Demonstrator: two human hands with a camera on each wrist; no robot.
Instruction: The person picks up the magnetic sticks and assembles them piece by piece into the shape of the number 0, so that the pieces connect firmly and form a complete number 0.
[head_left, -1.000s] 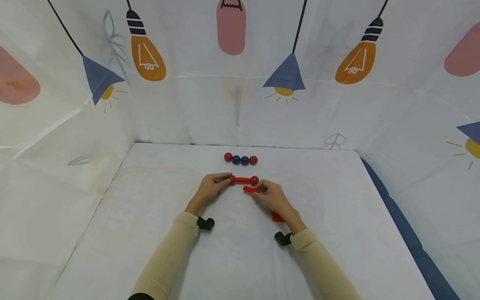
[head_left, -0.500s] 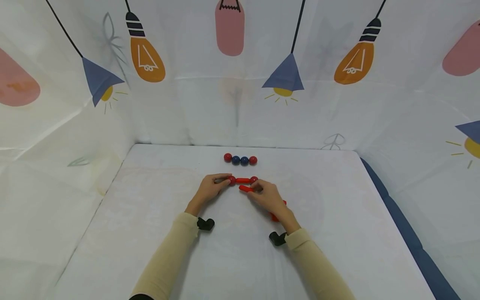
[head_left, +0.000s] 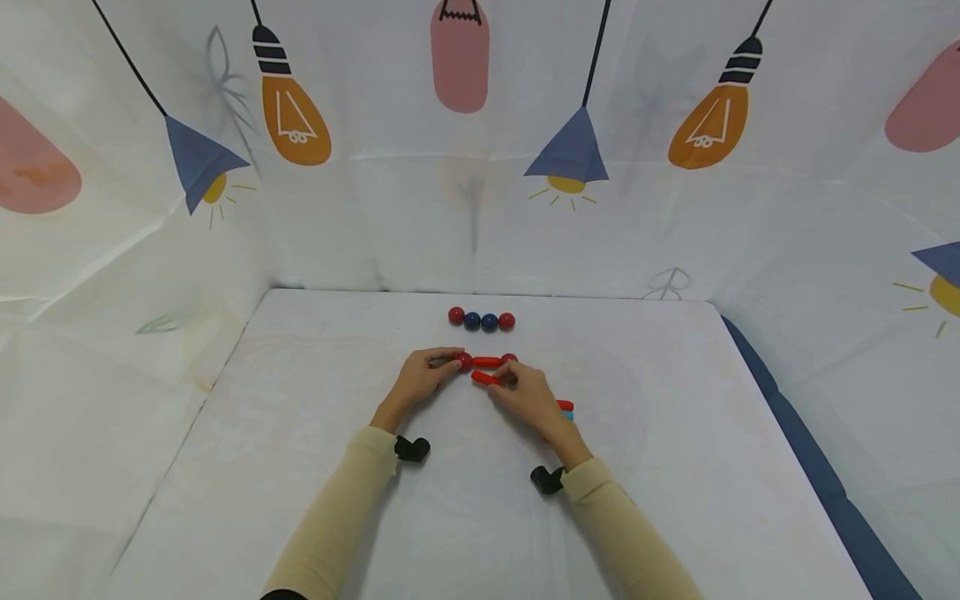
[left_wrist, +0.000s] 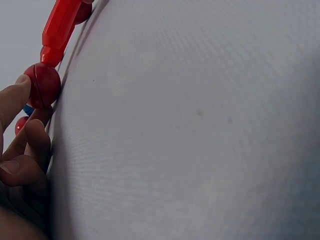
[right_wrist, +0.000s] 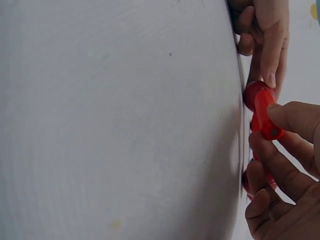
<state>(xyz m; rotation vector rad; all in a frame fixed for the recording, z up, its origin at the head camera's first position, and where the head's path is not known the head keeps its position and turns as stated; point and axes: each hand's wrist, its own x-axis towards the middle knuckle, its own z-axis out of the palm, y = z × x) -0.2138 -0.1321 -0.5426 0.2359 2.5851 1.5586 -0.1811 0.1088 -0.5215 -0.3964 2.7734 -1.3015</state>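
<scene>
My left hand (head_left: 417,377) pinches a red ball (left_wrist: 43,86) between thumb and fingers. From that ball a red rod (head_left: 487,362) runs right to a second red ball (head_left: 509,358), partly behind my right fingers. My right hand (head_left: 529,398) pinches another red rod (right_wrist: 265,116) by its right end, just in front of the first rod. A small dark dot marks this held rod's end in the right wrist view. Its far tip overlaps the left ball there; whether they touch I cannot tell.
Behind the hands lies a row of balls: a red ball (head_left: 456,315), two blue balls (head_left: 481,322) and another red ball (head_left: 506,321). Beside my right wrist a red rod (head_left: 566,406) and a light blue piece (head_left: 568,416) show partly on the white table (head_left: 315,500).
My right hand has moved left with the held red rod, bringing it nearer the left ball. More pieces show beside my right wrist. My left hand stays put.
</scene>
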